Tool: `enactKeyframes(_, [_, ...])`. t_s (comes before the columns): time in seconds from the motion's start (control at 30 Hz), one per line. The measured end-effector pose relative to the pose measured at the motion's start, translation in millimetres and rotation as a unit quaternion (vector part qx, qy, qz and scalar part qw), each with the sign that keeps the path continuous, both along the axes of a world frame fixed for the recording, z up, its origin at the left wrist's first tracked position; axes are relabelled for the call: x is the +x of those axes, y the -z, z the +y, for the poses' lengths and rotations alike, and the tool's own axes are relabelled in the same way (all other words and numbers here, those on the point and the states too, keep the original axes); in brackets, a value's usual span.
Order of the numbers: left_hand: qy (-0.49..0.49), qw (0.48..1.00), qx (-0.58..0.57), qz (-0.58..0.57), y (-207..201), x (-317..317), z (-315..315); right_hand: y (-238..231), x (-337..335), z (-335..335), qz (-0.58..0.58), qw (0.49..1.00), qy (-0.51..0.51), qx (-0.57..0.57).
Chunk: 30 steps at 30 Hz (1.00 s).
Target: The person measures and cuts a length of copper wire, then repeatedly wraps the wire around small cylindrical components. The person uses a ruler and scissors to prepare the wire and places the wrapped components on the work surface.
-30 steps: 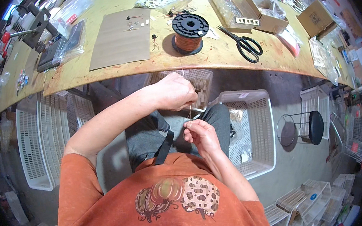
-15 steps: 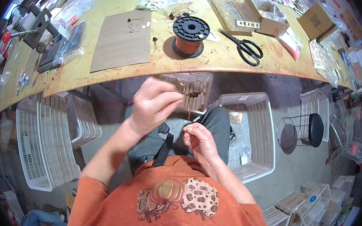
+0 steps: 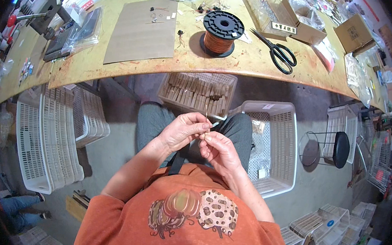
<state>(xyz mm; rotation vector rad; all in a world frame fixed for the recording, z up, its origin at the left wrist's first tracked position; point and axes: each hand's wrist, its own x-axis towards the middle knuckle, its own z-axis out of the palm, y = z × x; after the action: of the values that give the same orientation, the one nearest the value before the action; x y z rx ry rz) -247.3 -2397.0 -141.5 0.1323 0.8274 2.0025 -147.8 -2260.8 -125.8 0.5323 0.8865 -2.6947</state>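
My left hand (image 3: 186,130) and my right hand (image 3: 220,151) meet above my lap, thumbs and fingertips pinched close together. A thin coppery strand (image 3: 206,110) stands up out of their grip, and a small whitish tip (image 3: 215,124) shows beside it. The fingers hide whatever lies between them. On the table ahead, a black spool (image 3: 222,25) wound with orange-brown wire (image 3: 217,44) stands upright. Black-handled scissors (image 3: 278,54) lie to its right, blades apart.
Beyond my knees, a crate (image 3: 163,91) holds rows of brownish bundles. A white basket (image 3: 293,146) stands by my right leg, and stacked baskets (image 3: 50,141) stand at left. Brown cardboard (image 3: 140,37) lies on the table (image 3: 83,71). A black-topped stool (image 3: 341,149) is at right.
My left hand has come down and right to join my right hand, bringing the thin strand's upper part lower. The view has shifted slightly, so the spool and scissors appear farther right.
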Motion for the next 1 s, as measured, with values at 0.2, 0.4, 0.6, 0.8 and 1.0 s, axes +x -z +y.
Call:
enactKeyframes(0.2, [-0.003, 0.999, 0.038, -0.018, 9.2, 0.3, -0.4, 7.6, 0.8, 8.2, 0.000, 0.989, -0.035, -0.141])
enactKeyframes(0.4, [0.027, 0.998, 0.049, -0.042, 3.9, -1.0, -0.7, 22.6, -1.0, 6.7, 0.002, 0.970, -0.055, -0.236])
enactKeyframes(0.6, [0.028, 0.996, 0.048, -0.068, 1.6, -2.5, -0.7, 26.3, -3.8, 5.2, 0.007, 0.967, -0.072, -0.243])
enactKeyframes(0.8, [0.038, 0.997, 0.040, -0.049, 2.8, -5.5, -2.7, 22.2, -8.4, 6.0, -0.002, 0.978, -0.082, -0.191])
enactKeyframes(1.0, [0.012, 0.999, 0.012, -0.046, 3.5, -6.2, -2.4, 21.6, -12.0, 2.0, 0.008, 0.983, -0.065, -0.170])
